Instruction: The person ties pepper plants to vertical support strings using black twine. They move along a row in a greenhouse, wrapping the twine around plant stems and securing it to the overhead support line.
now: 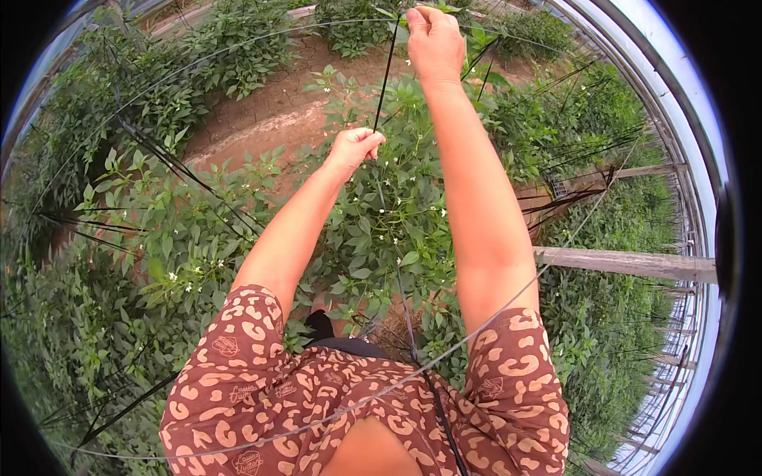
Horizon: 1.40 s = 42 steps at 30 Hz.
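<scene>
A black cord [388, 74] runs taut from near a thin horizontal wire [357, 22] down to my left hand [356, 149], which pinches its lower end between thumb and fingers. Higher up, my right hand [436, 44] is raised beside the wire, just right of the cord's top. Its fingers are curled, and what they grip cannot be told. Pepper plants [381, 226] with small white flowers stand below and between my forearms.
Black cords [172, 160] slant through the plants at left, and more [565, 202] gather at right. A wooden beam [625, 263] and greenhouse frame bars lie at right. Another wire crosses in front of my patterned shirt [238, 381]. Bare soil [268, 119] shows between plant rows.
</scene>
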### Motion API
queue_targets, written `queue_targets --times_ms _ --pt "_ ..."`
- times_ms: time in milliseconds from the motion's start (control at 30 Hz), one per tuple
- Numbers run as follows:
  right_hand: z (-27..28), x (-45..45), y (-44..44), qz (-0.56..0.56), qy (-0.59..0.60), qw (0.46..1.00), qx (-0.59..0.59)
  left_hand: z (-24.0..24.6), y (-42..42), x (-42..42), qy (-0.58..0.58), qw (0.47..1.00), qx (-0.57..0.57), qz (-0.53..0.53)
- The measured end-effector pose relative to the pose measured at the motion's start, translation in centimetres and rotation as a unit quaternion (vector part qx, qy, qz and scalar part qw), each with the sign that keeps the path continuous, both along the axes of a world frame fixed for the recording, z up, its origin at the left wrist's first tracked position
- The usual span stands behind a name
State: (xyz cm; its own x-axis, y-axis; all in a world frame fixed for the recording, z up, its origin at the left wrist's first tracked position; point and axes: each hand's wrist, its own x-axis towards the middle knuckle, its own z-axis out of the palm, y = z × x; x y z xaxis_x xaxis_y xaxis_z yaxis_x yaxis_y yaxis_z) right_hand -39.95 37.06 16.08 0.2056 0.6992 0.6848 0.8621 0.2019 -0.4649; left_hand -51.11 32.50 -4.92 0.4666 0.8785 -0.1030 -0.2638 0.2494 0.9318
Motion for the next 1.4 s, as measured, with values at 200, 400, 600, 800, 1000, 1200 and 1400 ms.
queue_targets --times_ms 200,400,600,800,1000,1200,1400 --pt "-12.9 -2.5 -15.6 0.124 0.099 0.923 -0.349 -18.8 -9.5 -7.7 0.271 0.904 -0.329 -0.025" --pt "-20.8 -3.0 -32.9 0.419 -0.015 0.701 -0.577 -17.3 5.7 -12.8 0.305 0.874 -0.073 0.37" --pt "-25.5 4.4 -46.0 0.234 0.138 0.691 -0.669 2.7 9.9 -10.3 0.512 0.788 0.228 0.253" --pt "-31.6 6.9 -56.3 -0.018 -0.033 0.56 -0.828 1.6 -0.7 -12.5 0.418 0.856 0.14 0.269" --pt "-36.3 11.3 -66.4 0.043 0.342 0.464 -0.816 -0.9 -15.9 -14.2 0.26 0.92 0.01 0.292" --pt "-40.4 13.8 -72.3 -0.067 0.466 0.624 -0.624 -5.4 -32.2 -16.9 0.299 0.921 -0.136 0.211" --pt "-31.9 15.9 -60.8 -0.134 0.667 0.634 -0.368 -5.4 -42.4 -14.8 0.334 0.925 -0.174 -0.053"
